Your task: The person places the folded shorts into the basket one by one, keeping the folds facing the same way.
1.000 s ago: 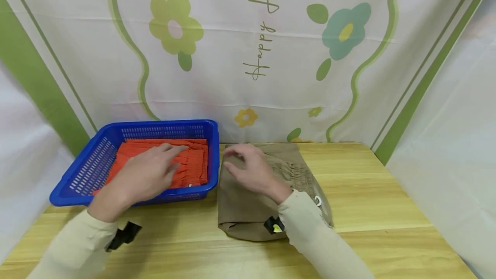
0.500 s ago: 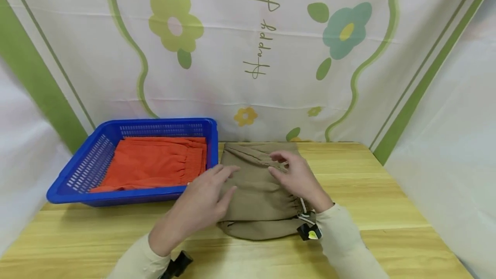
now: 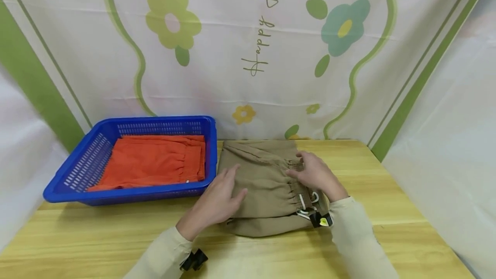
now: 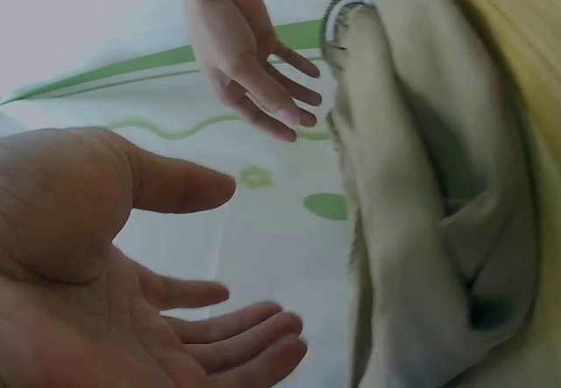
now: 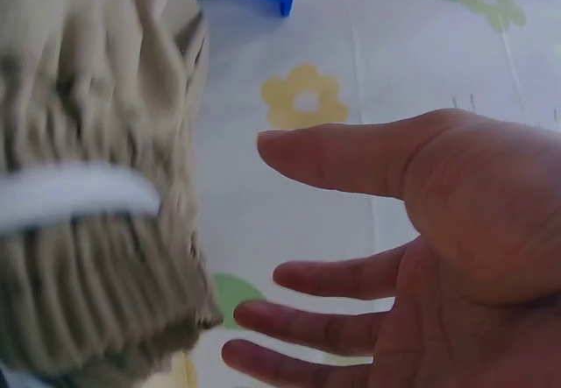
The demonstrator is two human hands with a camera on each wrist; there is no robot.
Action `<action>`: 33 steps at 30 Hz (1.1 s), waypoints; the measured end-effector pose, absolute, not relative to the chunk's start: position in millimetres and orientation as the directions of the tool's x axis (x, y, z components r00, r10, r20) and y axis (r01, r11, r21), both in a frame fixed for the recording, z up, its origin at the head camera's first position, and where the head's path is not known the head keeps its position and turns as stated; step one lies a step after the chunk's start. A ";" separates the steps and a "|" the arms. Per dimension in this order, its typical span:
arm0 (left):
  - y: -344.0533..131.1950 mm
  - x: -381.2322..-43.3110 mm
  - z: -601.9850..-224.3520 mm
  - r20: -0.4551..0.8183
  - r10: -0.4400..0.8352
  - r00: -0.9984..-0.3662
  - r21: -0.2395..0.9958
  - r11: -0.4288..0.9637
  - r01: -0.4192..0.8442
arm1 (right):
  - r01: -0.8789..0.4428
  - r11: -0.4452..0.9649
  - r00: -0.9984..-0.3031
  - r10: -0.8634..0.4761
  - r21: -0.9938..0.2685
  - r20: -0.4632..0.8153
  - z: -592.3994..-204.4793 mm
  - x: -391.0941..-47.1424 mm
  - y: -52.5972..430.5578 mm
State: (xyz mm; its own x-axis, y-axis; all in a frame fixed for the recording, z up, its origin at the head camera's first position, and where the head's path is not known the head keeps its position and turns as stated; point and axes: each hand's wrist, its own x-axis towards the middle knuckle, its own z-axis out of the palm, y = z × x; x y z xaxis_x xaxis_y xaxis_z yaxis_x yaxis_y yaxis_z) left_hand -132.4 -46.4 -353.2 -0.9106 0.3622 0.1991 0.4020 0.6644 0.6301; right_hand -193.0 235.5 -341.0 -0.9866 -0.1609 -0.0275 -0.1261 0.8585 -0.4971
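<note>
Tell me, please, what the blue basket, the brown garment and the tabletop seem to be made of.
Blue basket: probably moulded plastic, slightly glossy, judging by its even slotted walls. Brown garment: matte cloth, shown by soft folds and gathers; fibre unclear. Tabletop: wood or printed laminate, faintly shiny, with streaked grain.

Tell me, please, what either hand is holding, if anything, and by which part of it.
Nothing is held: the left hand and right hand only hover near the folded brown fabric garment.

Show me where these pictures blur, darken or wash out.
Head view: mostly clear, soft shadow on the wood-grain table by the blue rectangular plastic basket; left wrist: white fabric backdrop washed out, upper left; right wrist: curved white cord on khaki gathered-fabric garment blurred.
</note>
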 end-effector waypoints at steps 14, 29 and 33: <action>-40.3 -140.7 -369.6 0.092 0.258 -0.962 0.636 0.728 0.256 | -0.001 0.898 -0.971 -0.105 -0.440 -0.213 -352.5 -205.5 254.4; -50.0 -158.5 -390.4 -0.062 0.207 -0.976 0.823 0.564 0.067 | 0.024 0.889 -0.958 -0.110 -0.457 -0.264 -367.0 -211.9 256.9; -49.0 -161.8 -394.1 -0.048 0.159 -0.986 0.893 0.450 0.029 | 0.071 0.856 -0.954 -0.092 -0.512 -0.286 -371.4 -214.0 257.9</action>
